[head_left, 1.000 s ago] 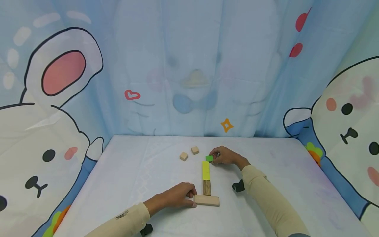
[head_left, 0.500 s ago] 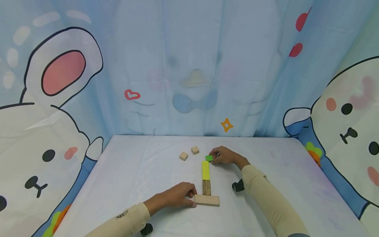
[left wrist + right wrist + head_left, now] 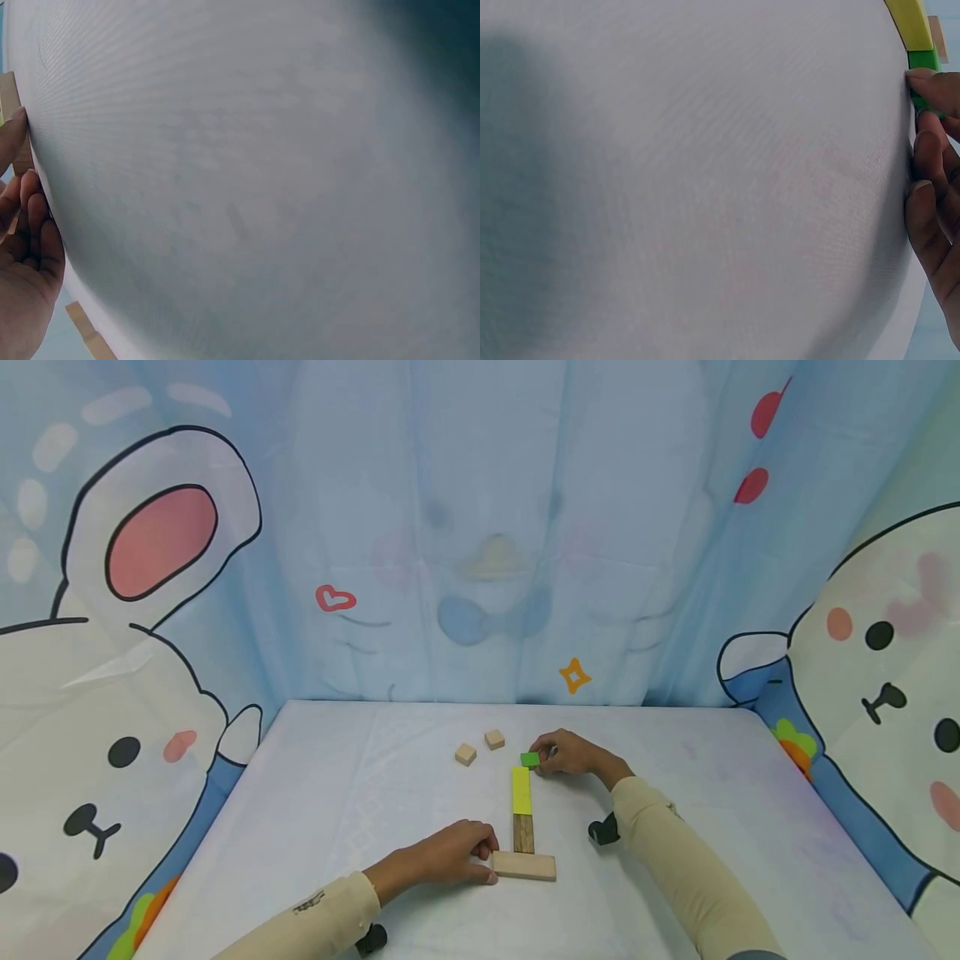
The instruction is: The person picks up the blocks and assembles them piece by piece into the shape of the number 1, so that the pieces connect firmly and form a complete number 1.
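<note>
My left hand (image 3: 456, 853) pinches the left end of a plain wooden plank (image 3: 525, 866) between thumb and fingers; the plank lies crosswise on the table. Touching its far side is a dark-grained wooden block (image 3: 522, 833), and a yellow block (image 3: 521, 790) continues the line away from me. At the far end of the yellow block sits a small green block (image 3: 529, 760), its right part gripped by my right hand (image 3: 562, 753). In the right wrist view, thumb and fingers close on the green block (image 3: 924, 60) right at the yellow block (image 3: 911, 22).
Two small plain wooden cubes, a nearer one (image 3: 466, 755) and a farther one (image 3: 494, 740), lie left of the green block. A white cloth covers the table (image 3: 360, 827). Behind it hangs a light blue printed curtain (image 3: 480, 527).
</note>
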`<state>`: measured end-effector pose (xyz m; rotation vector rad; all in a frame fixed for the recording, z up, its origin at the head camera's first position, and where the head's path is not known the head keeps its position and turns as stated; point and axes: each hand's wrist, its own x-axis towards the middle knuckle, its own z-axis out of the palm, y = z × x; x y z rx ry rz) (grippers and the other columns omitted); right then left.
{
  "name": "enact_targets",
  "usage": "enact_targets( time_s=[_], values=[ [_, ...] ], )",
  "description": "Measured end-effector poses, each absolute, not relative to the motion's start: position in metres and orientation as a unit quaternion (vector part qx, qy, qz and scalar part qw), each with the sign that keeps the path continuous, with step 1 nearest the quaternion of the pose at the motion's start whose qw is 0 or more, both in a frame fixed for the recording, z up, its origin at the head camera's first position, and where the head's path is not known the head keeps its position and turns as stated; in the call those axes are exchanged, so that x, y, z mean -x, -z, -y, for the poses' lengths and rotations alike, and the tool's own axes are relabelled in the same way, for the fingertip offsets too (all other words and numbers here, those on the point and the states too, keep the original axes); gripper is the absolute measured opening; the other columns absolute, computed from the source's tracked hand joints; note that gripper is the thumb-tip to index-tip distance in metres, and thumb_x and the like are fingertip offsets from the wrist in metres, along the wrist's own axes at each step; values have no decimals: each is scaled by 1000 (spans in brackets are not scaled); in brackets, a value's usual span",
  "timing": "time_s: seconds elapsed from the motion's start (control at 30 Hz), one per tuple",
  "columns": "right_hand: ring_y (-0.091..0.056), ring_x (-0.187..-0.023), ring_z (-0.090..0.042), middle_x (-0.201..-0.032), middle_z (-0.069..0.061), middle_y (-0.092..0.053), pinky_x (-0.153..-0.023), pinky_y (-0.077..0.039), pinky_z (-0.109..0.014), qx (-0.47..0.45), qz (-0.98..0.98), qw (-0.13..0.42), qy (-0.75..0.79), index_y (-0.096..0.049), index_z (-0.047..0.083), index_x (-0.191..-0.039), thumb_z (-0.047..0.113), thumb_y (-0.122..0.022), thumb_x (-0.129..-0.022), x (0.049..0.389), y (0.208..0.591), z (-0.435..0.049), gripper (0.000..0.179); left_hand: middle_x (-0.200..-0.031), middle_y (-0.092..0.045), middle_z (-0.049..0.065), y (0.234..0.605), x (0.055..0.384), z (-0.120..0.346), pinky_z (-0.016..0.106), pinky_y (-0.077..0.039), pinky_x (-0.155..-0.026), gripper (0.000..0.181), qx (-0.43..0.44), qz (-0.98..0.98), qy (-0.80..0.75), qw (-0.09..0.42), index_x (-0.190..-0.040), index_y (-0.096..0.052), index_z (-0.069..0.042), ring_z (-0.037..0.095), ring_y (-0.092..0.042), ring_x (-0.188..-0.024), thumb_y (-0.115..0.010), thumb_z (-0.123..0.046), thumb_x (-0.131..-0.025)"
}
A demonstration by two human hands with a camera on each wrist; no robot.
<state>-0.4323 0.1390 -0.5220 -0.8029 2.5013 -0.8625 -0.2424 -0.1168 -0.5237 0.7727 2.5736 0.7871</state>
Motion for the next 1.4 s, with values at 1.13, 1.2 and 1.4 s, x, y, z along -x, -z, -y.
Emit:
enact_targets(
  time_s=[1.13, 1.2, 1.4],
  values=[
    [-54, -81, -16, -90, -2, -63, -73, -45, -29, 272, -897, 189, 294, -69, 5, -119, 15, -77, -87, 431, 517, -138, 34, -88, -55, -13, 524, 247, 119, 18, -45, -79, 31, -263, -895, -310, 185, -108, -64, -15, -1, -51, -82, -81, -29, -86],
    [-53, -82, -16, -91, -2, -63, -74, -45, -29, 272, -896, 191, 295, -69, 5, -119, 14, -77, -87, 430, 517, -138, 34, -88, -56, -12, 523, 246, 118, 18, -45, -79, 31, -255, -893, -317, 190, -107, -64, -15, -1, -51, -82, -82, -28, -85],
    [-53, -83, -16, -91, -2, -64, -76, -45, -30, 273, -892, 191, 305, -69, 4, -118, 13, -77, -87, 429, 520, -139, 34, -88, -56, -10, 522, 244, 118, 18, -44, -78, 30, -246, -887, -335, 200, -105, -65, -14, 0, -51, -81, -83, -26, -84]
  ],
)
